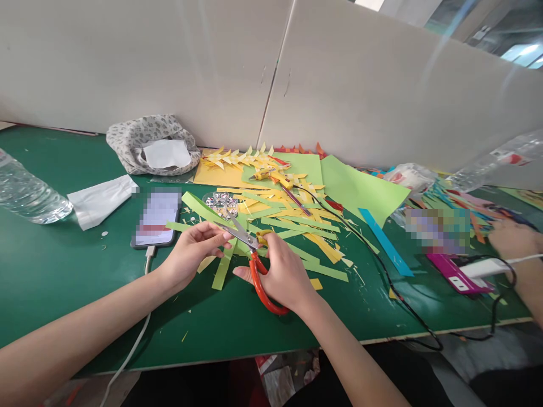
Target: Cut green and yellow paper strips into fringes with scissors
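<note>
Green tabletop (63, 282): across lower frame, pale partition (139, 68) behind.
Scissors (254, 261): frame centre, in right hand (286, 271); long axis lower right to upper left, blades pointing up-left, look slightly parted.
Right grip: fingers wrapped round red handles.
Left hand (190, 249): just left of blades, nearer the tips; fingertips pinched, can't tell if a strip is held.
Paper strips (223, 268): green and yellow, scattered around and behind scissors.
Phone (158, 217): left of centre, cable (147, 263) plugged in.
</note>
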Motion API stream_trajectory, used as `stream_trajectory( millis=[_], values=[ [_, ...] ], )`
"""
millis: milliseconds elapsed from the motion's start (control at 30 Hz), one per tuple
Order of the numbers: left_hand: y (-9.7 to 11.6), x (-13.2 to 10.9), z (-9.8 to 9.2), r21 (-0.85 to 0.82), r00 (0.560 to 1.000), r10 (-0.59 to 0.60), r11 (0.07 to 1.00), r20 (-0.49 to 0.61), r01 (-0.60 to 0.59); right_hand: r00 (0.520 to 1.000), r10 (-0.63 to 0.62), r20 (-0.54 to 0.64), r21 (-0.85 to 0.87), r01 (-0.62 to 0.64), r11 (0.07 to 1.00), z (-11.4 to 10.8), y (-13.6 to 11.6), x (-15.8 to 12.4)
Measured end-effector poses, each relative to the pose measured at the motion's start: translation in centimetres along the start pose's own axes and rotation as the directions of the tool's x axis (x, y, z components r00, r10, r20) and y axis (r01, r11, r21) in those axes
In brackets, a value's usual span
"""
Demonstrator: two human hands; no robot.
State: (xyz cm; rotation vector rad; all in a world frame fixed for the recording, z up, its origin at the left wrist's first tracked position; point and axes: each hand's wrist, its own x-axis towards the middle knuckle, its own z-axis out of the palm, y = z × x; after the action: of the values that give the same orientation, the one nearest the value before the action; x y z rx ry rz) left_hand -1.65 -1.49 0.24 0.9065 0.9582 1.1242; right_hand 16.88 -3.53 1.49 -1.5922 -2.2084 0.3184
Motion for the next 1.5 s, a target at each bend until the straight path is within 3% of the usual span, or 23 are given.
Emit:
stream_trajectory(
  millis=[800,1500],
  values=[
    [0.5,0.1,0.0,-0.015,0.999,-0.047,0.999,0.017,0.048,0.999,0.028,0.027,-0.002,-0.028,1.000,-0.3,-0.2,0.1],
    [1.0,0.0,0.2,-0.064,0.993,-0.095,0.993,0.071,0.099,0.999,0.002,-0.053,0.016,-0.002,1.000,-0.2,0.3,0.1]
  ],
)
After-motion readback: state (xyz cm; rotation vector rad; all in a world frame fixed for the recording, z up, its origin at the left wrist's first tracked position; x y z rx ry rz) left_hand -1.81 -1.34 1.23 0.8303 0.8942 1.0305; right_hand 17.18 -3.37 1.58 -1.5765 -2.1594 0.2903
